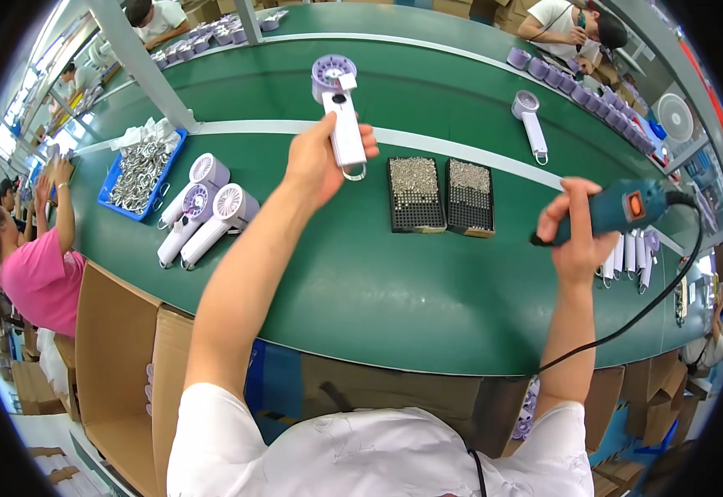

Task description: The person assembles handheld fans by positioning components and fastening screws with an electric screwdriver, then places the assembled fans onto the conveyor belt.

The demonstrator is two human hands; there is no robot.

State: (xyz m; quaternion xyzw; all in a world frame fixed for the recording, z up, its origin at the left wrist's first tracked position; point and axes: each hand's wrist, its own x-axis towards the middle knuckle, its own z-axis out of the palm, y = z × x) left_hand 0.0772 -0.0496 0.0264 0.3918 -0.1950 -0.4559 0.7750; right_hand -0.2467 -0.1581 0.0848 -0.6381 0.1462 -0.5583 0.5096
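My left hand (320, 159) is closed around the white handle of a handheld fan (345, 124), held out over the far side of the green bench with its purple round head upward and a metal ring at the handle's lower end. In my right hand (578, 236) is a teal electric screwdriver (618, 211), lying sideways with its dark tip to the left and a black cord hanging from its right end. Between the hands, two black trays (417, 217) hold many small screws. Several more white and purple fans (230, 211) lie together left of my left forearm.
A blue tray (106, 195) of metal rings stands at the left. One fan (530, 124) lies beyond the pale strip; several others (631, 253) lie under the screwdriver. Cardboard boxes (117, 348) stand below the bench edge. Co-workers sit around, one in a pink shirt (42, 277).
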